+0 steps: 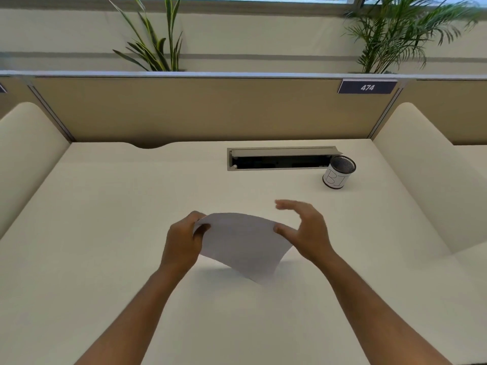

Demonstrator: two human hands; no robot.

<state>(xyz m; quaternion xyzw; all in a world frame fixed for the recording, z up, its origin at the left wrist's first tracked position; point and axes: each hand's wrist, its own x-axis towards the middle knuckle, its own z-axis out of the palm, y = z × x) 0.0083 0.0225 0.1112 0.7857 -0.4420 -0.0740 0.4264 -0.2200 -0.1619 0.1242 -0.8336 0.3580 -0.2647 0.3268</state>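
A blank white sheet of paper (241, 243) hangs above the middle of the cream desk (105, 206), bowed so its near corner droops toward the surface. My left hand (181, 243) pinches the sheet's left edge between thumb and curled fingers. My right hand (305, 229) is spread at the sheet's right edge. Its thumb touches the paper and its fingers are stretched out, blurred, above and beyond the sheet.
A small mesh cup with a white label (338, 172) stands at the back right, beside an open cable tray slot (282, 159) in the desk. Tan partition panels (184, 109) close the back, cream side dividers flank the desk, and plants stand behind.
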